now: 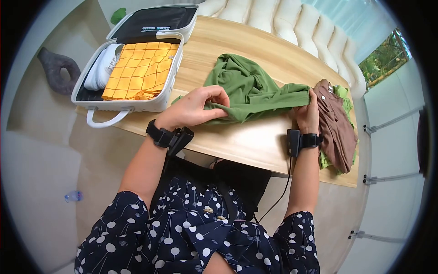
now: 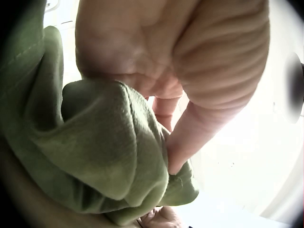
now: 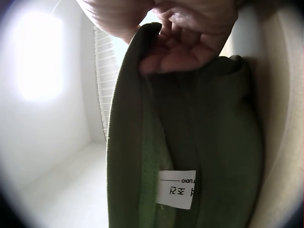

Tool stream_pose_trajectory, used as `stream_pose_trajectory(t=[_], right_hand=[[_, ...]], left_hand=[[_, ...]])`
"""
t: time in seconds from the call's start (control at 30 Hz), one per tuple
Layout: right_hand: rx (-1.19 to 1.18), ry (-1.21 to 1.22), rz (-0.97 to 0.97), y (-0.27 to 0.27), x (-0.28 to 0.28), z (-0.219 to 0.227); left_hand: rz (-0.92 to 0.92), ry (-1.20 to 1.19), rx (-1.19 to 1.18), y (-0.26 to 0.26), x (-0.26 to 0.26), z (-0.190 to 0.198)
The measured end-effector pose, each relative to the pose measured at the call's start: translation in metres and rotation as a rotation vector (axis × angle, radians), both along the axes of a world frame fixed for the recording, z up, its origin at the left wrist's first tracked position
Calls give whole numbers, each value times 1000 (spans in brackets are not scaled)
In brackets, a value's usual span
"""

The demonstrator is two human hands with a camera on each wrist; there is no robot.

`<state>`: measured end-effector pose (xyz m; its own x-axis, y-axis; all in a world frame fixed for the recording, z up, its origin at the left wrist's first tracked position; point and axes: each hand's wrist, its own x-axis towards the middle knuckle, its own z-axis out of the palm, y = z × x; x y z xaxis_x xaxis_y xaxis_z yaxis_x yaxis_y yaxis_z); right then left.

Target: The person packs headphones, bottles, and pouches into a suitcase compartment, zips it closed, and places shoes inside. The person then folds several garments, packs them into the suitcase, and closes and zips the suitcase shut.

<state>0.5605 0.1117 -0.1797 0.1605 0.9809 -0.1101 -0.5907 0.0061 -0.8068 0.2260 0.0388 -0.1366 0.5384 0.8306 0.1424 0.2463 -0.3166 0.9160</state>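
Note:
A green garment (image 1: 244, 82) lies bunched on the table in front of me, its near edge stretched between both hands. My left hand (image 1: 194, 108) pinches the edge at its left end, thumb and fingers curled over the fabric. In the left wrist view, green folds (image 2: 109, 142) bunch up under the thumb. At the other end, my right hand (image 1: 308, 115) grips a corner, with fingertips (image 3: 175, 61) curled into the cloth. A white label (image 3: 176, 189) with printed letters shows inside the garment in the right wrist view.
An open white suitcase (image 1: 157, 106) stands at the table's left end, holding a yellow checked cloth (image 1: 141, 66) and white shoes (image 1: 106, 66). To the right of my right hand lies a brown garment (image 1: 335, 130) over a bright green one (image 1: 343, 97). A cream cushioned seat (image 1: 285, 23) borders the far side.

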Motion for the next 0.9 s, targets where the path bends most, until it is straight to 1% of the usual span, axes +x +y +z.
stream_pose_trajectory(t=[0.03, 0.17, 0.23, 0.37, 0.43, 0.57, 0.63, 0.67, 0.73, 0.87, 0.9], right_hand=[[7, 8, -6, -2, -1, 1], [36, 44, 15, -5, -3, 5], [43, 29, 12, -6, -3, 6], [76, 3, 11, -10, -6, 10], [88, 10, 19, -10, -9, 13], [100, 16, 38, -10, -9, 13], [97, 18, 27, -12, -11, 17], [94, 17, 18, -14, -12, 18], [95, 18, 15, -12, -9, 14], [101, 9, 9, -11, -7, 13], [100, 12, 6, -12, -8, 13]], left_hand=[[46, -14, -47, -1, 1, 2], [27, -47, -52, -2, 2, 2], [65, -14, 2, -1, 0, 0], [89, 6, 13, -5, 0, 2], [119, 48, 98, -5, 1, 1], [134, 35, 35, -13, 8, 9], [163, -125, -36, -15, 14, 10], [159, -122, -37, -16, 14, 11], [137, -6, -7, -17, 12, 14], [123, 55, 21, -20, 13, 15], [126, 65, -17, -21, 13, 16]])
